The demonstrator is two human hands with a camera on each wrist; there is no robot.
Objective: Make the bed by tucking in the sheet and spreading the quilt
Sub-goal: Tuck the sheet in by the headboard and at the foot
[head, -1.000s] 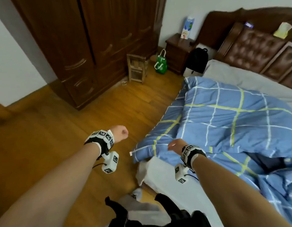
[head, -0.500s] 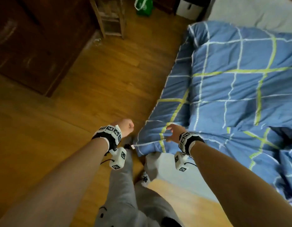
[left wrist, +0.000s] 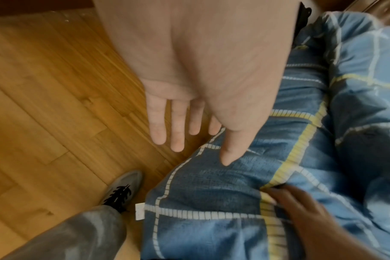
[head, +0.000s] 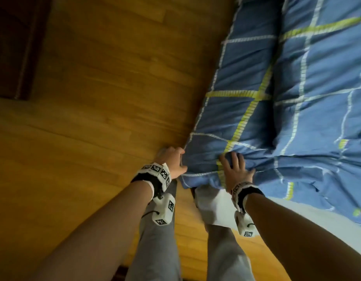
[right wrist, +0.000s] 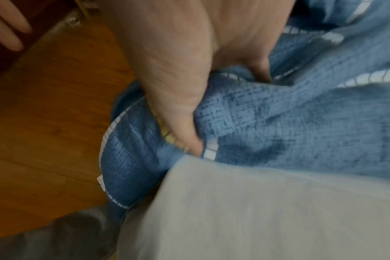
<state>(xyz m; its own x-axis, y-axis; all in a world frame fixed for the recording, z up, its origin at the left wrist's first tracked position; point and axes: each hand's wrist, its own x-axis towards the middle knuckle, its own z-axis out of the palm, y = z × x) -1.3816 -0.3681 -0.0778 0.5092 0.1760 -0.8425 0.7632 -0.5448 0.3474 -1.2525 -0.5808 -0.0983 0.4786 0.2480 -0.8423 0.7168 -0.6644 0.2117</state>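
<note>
The blue quilt (head: 276, 98) with white and yellow grid lines covers the bed, and its near corner hangs over the edge. My right hand (head: 234, 165) grips a bunched fold of the quilt (right wrist: 278, 114) close to that corner, thumb in front and fingers (right wrist: 261, 70) sunk in the cloth. My left hand (head: 174, 159) is at the quilt's left edge with straight fingers (left wrist: 176, 130) over the floor. Its thumb rests on the quilt (left wrist: 211, 184). The pale grey sheet (head: 214, 207) shows under the corner, nearer me, and fills the lower right wrist view (right wrist: 256, 211).
A wooden floor (head: 94, 118) lies left of the bed. A dark wardrobe base (head: 11, 47) stands at the far left. My grey trouser legs (head: 159, 250) and a grey shoe (left wrist: 122, 186) are right against the bed corner.
The view has tipped down onto the bed corner. Both hands reached forward to the quilt; the left fist opened at its edge, and the right hand took hold of a fold.
</note>
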